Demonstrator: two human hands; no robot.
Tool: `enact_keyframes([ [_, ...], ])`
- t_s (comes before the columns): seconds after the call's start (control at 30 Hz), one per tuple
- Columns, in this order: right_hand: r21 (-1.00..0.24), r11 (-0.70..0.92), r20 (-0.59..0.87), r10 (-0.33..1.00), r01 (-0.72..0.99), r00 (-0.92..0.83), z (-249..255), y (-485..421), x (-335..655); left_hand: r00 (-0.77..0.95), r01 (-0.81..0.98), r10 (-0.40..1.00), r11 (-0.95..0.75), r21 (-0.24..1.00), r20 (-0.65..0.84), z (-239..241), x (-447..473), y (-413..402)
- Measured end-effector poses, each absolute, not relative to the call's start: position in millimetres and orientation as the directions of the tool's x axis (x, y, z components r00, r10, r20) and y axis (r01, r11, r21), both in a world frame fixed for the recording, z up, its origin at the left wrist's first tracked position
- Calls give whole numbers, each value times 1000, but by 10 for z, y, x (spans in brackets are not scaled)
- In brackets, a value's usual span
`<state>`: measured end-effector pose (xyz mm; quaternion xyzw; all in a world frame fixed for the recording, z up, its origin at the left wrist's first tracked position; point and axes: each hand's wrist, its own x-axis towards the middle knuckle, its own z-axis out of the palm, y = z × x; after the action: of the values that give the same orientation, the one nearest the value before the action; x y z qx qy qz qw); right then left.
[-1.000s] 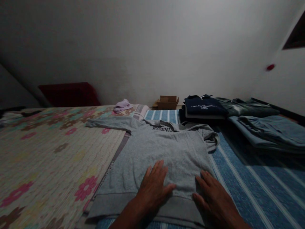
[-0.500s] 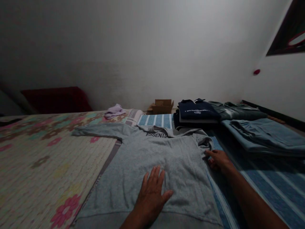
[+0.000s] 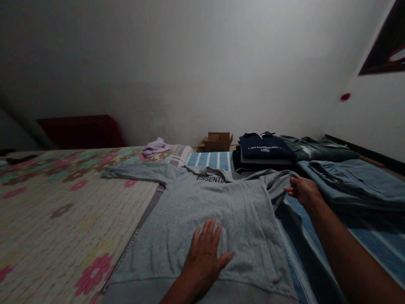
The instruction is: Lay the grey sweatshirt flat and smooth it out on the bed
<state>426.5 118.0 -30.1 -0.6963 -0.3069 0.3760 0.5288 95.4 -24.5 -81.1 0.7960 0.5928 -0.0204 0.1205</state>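
Pinching the sleeve [image 3: 278,179] of the grey T-shirt [image 3: 221,211], our right grip [image 3: 304,191] is closed on the cloth; our left grip [image 3: 207,253] lies flat and open on its front. It lies spread across the floral sheet [image 3: 63,202] and the blue striped sheet [image 3: 209,159], near folded clothes [image 3: 348,177].

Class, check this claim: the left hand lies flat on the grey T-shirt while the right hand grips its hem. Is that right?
Not quite. The head view shows the left hand flat on the grey T-shirt, but the right hand grips its sleeve, not its hem.
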Motion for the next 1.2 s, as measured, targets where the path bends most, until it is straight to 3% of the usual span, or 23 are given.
enact_keyframes([
  [0.1,-955,-207,-59,834,212,548,-114,1251,4335,297,948,938,-267,170,-181,-798,962,-247],
  [0.2,-862,-166,116,855,479,505,31,1286,4348,302,947,936,-273,168,-179,-801,959,-248],
  [0.3,-692,-176,215,875,701,433,69,1229,4282,303,947,939,-277,163,-163,-836,950,-247],
  [0.43,-494,-221,221,904,841,367,-88,981,4058,305,948,943,-285,143,-136,-868,947,-251],
  [0.53,-256,-21,233,969,967,82,-298,710,3778,309,947,941,-290,139,-136,-862,950,-255],
  [0.63,-224,313,237,936,923,-260,-506,434,3424,321,942,939,-303,141,-125,-859,953,-255],
  [0.73,-271,505,217,861,819,-459,-685,223,3122,320,943,940,-304,136,-115,-867,958,-253],
  [1.2,-142,392,165,915,909,-369,-1154,23,3270,332,936,939,-316,153,-93,-868,980,-264],
])
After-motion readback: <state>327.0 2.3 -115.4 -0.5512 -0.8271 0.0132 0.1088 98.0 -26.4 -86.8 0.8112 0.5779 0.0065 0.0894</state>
